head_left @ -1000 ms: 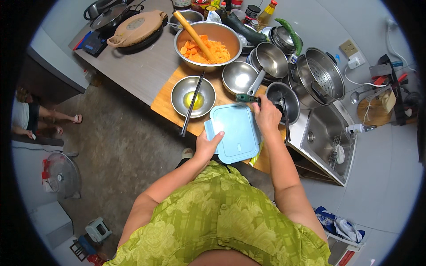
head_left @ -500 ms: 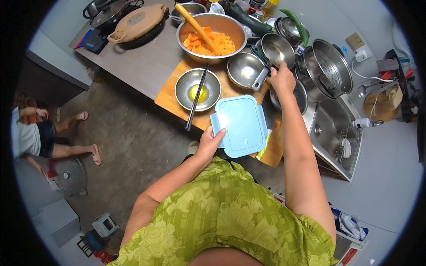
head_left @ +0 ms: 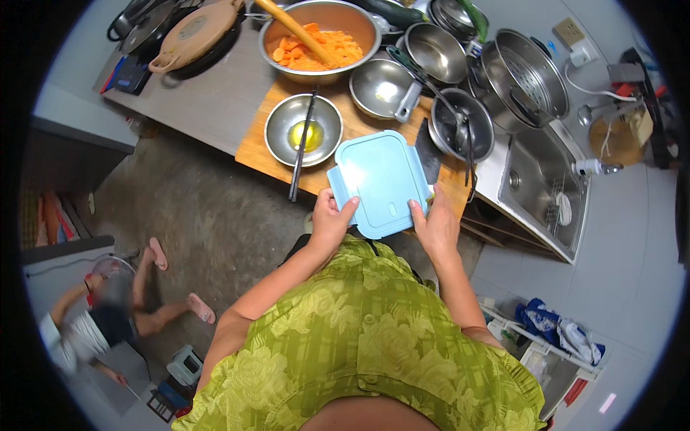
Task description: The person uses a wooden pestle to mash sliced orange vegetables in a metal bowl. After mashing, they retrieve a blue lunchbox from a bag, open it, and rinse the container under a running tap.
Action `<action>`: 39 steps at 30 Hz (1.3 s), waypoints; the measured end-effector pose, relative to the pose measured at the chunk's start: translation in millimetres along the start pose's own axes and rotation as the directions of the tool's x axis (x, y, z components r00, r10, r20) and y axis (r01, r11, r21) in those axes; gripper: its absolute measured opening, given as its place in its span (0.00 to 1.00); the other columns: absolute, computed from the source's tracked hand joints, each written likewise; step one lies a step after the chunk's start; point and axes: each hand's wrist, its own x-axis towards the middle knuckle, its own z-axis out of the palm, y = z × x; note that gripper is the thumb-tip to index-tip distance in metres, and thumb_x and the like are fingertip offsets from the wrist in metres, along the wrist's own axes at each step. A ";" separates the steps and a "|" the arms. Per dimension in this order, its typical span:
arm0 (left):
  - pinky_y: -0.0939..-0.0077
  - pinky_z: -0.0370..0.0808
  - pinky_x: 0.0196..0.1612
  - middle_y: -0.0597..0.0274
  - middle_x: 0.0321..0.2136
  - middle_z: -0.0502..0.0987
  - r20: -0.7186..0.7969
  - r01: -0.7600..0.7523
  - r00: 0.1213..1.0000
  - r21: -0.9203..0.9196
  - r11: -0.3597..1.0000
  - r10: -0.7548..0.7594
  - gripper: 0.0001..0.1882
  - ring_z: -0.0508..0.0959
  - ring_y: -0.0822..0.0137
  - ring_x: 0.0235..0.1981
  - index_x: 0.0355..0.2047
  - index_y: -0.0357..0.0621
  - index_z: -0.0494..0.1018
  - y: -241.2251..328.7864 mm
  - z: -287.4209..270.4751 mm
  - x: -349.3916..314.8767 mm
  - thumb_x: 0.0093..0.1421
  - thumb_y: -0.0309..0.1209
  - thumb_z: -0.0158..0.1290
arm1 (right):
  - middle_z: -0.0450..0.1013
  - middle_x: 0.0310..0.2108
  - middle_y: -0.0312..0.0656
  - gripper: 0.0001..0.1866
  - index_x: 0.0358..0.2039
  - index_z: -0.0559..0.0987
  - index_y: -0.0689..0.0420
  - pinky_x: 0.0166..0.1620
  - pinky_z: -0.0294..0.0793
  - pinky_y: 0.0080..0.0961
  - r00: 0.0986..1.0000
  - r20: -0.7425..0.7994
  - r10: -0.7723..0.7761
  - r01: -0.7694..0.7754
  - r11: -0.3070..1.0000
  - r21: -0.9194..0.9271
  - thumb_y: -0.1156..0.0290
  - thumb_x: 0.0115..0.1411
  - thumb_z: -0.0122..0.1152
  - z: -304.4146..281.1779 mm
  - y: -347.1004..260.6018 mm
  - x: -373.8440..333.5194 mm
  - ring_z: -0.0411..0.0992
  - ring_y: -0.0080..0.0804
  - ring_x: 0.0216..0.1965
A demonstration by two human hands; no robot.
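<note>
A light blue lidded food container [head_left: 392,169] is held level in front of me at the counter's near edge. My left hand [head_left: 333,220] grips its lower left side, thumb on top. At its lower right corner is my right hand [head_left: 437,224], with thumb on the lid and fingers curled at the edge. Just beyond lies a steel bowl [head_left: 277,144] with yellow liquid, dark chopsticks [head_left: 305,140] resting across it. A larger steel bowl [head_left: 366,57] holds shredded and chunked carrot and a wooden rolling pin [head_left: 298,32].
A wooden board [head_left: 251,136] lies under the bowls. To the right are a grey-handled steel pan [head_left: 377,86], a bowl [head_left: 485,129] with a ladle in it, a steamer pot [head_left: 496,65] and a sink [head_left: 535,172]. Another person [head_left: 108,323] is on the floor side at left.
My right hand has left the pans and come down to the container's right corner. A ladle now rests in the right-hand bowl. The person at left has shifted position.
</note>
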 end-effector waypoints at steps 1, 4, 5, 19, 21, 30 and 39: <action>0.84 0.72 0.28 0.60 0.33 0.74 0.004 -0.009 1.000 -0.012 1.000 0.009 0.18 0.74 0.78 0.30 0.42 0.35 0.60 -0.7 -0.5 0.9 0.57 0.26 0.56 | 0.72 0.34 0.50 0.32 0.52 0.68 0.68 0.41 0.72 0.36 0.985 0.146 0.098 -0.114 0.988 0.108 0.54 0.57 0.59 1.7 8.7 0.0 0.72 0.45 0.36; 0.83 0.72 0.27 0.60 0.32 0.75 -0.021 -0.071 0.997 -0.056 0.996 0.070 0.19 0.74 0.78 0.29 0.42 0.36 0.60 -3.6 0.3 4.3 0.56 0.27 0.57 | 0.72 0.23 0.41 0.30 0.51 0.68 0.70 0.25 0.74 0.22 0.786 0.559 0.263 -0.574 0.646 0.503 0.55 0.59 0.58 10.2 20.1 1.2 0.74 0.27 0.24; 0.82 0.72 0.27 0.61 0.32 0.75 -0.003 -0.049 0.999 -0.038 0.998 0.049 0.19 0.74 0.78 0.29 0.42 0.37 0.61 -3.3 0.3 5.0 0.56 0.28 0.57 | 0.72 0.25 0.42 0.29 0.50 0.67 0.70 0.24 0.74 0.21 0.780 0.580 0.235 -0.585 0.603 0.542 0.56 0.59 0.58 11.2 22.0 -1.0 0.74 0.26 0.24; 0.80 0.74 0.32 0.64 0.37 0.74 0.184 0.181 0.965 0.061 0.982 -0.189 0.21 0.75 0.75 0.32 0.46 0.43 0.59 16.0 -8.9 5.0 0.60 0.39 0.55 | 0.73 0.34 0.45 0.21 0.42 0.64 0.61 0.27 0.80 0.20 0.717 0.595 0.363 -0.657 0.067 0.750 0.57 0.62 0.56 34.5 -5.8 -42.1 0.76 0.28 0.26; 0.80 0.76 0.32 0.64 0.38 0.74 0.203 0.192 0.959 0.057 0.980 -0.200 0.21 0.76 0.75 0.33 0.47 0.43 0.60 18.8 -7.2 3.0 0.60 0.38 0.55 | 0.72 0.31 0.42 0.20 0.41 0.64 0.61 0.26 0.79 0.19 0.754 0.550 0.359 -0.619 0.109 0.778 0.57 0.62 0.55 39.0 -3.4 -42.3 0.74 0.25 0.23; 0.80 0.77 0.34 0.64 0.39 0.74 0.301 0.220 0.925 0.073 0.973 -0.232 0.20 0.76 0.76 0.36 0.48 0.43 0.62 15.3 -6.0 4.6 0.61 0.38 0.54 | 0.71 0.25 0.37 0.18 0.38 0.68 0.60 0.18 0.74 0.15 0.846 0.353 0.400 -0.497 0.350 0.794 0.56 0.63 0.53 52.6 13.3 -43.8 0.69 0.18 0.21; 0.79 0.68 0.44 0.59 0.44 0.72 0.155 0.125 0.981 -0.045 0.991 -0.117 0.25 0.71 0.75 0.43 0.54 0.36 0.58 12.6 -13.8 16.2 0.62 0.35 0.52 | 0.66 0.24 0.32 0.14 0.33 0.68 0.59 0.19 0.74 0.17 0.797 0.442 0.413 -0.565 0.249 0.786 0.60 0.62 0.56 38.1 4.1 -43.0 0.69 0.18 0.22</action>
